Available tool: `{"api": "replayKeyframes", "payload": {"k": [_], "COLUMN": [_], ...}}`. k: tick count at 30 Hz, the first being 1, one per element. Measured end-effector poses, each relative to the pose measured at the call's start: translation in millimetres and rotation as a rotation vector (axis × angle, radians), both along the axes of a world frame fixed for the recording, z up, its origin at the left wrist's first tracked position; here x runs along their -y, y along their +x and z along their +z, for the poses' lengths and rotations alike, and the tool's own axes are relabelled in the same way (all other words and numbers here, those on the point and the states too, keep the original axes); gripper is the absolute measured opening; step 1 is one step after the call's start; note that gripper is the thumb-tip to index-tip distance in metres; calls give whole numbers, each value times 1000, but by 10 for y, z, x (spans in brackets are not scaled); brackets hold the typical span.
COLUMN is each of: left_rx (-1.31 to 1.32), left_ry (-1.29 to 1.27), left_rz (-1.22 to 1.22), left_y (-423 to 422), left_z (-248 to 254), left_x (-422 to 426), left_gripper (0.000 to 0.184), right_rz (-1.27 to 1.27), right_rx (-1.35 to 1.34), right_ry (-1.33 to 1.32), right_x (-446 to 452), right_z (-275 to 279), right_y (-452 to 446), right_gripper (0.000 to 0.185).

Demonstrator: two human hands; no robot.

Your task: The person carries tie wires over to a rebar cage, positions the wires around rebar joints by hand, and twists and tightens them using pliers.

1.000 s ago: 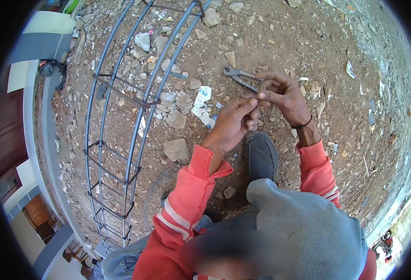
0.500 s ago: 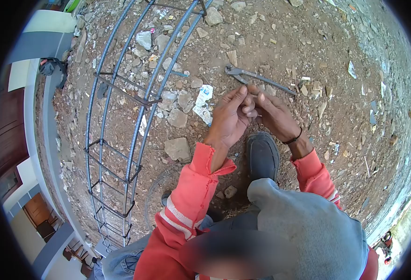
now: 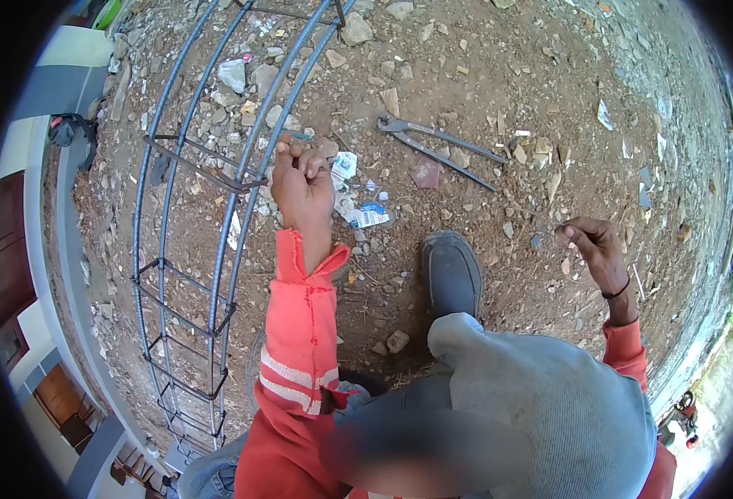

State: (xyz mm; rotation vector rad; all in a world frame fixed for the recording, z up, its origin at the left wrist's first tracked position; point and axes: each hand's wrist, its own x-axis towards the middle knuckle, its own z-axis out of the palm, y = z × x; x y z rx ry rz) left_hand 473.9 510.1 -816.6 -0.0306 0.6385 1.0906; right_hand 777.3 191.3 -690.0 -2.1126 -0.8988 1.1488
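Observation:
My left hand is closed, its fingers curled, right beside a rebar cage of long bars and square stirrups. Whatever those fingers pinch is too small or hidden to make out. Well out to the right, my right hand has thumb and forefinger pressed together over the dirt. A faint thin wire seems to run from its fingertips. Between the hands, farther forward, a pair of long-handled pincers lies on the ground with its handles spread.
Stones and rubble cover the dirt ground. Crumpled printed wrappers lie right of the cage. A dark shoe is planted below the pincers. At far left runs a building's pale ledge; a dark bag rests by it.
My hands were together near the pincers and have moved apart. The left went to the cage, the right out to the right. The pincers stay on the ground, now fully uncovered.

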Motion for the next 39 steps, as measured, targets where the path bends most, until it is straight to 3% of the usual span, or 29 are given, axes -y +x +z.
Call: {"api": "replayKeyframes", "payload": {"k": [4,6,7,8,10,11,12,14,15,16,18,19,21,22,24,25,27,29,31,33,36,39], "left_rx": [-171,-162,-210,-257,-249,-316,-384,-384,-345,-304,-321,-298,-241,-204,-123,-134,-291,-451,-558,-419,-440,-394], "left_ry": [-54,8,19,31,70,45,20,65,39,13,-42,-93,-191,-234,243,250,1430,1152,860,607,567,441], "left_rz": [115,61,49,36,-19,-72,-124,-191,-247,-300,-513,-699,-1092,-1297,-1712,-1703,-2021,-1846,-1273,-999,-885,-732], "left_y": [142,171,236,277,300,396,476,552,609,670,776,813,868,899,923,940,1015,949,833,731,602,628], "left_z": [225,272,280,325,370,515,608,528,519,511,505,536,541,511,587,613,678,752,988,1065,1086,1045], "left_x": [43,140,212,263,356,460,569,782,895,1021,1325,1527,2007,2198,2314,2235,1969,1532,1098,829,652,657], "left_gripper": [21,23,22,22,21,20,19,18,19,19,21,23,26,29,34,34,38,39,38,37,37,35], "right_rz": [-94,-155,-84,-83,97,-21,-144,-323,-447,-589,-831,-930,-739,-594,-254,-95,190,279,179,24,-122,-140], "right_rx": [128,397,720,719,1500,1489,1397,1169,830,490,155,182,78,147,331,342,232,12,-184,-370,-623,-700], "right_ry": [4,199,90,91,-211,-197,42,124,23,449,826,906,1066,890,579,421,210,151,159,149,144,164], "right_x": [122,105,99,58,-51,-97,64,20,-78,-128,-294,-478,-393,-600,-1050,-1181,-1406,-1479,-1405,-1333,-1235,-1132], "right_z": [107,2,-4,24,139,198,29,91,295,311,654,908,1202,1408,1834,1783,1608,1226,878,632,247,-1], "right_y": [399,499,561,577,615,691,1064,1368,1448,1556,1785,1780,2542,2234,1565,1264,712,289,-116,-432,-709,-1003], "right_gripper": [23,22,19,19,17,17,22,24,31,37,44,42,40,38,34,29,22,14,10,10,10,11]}}
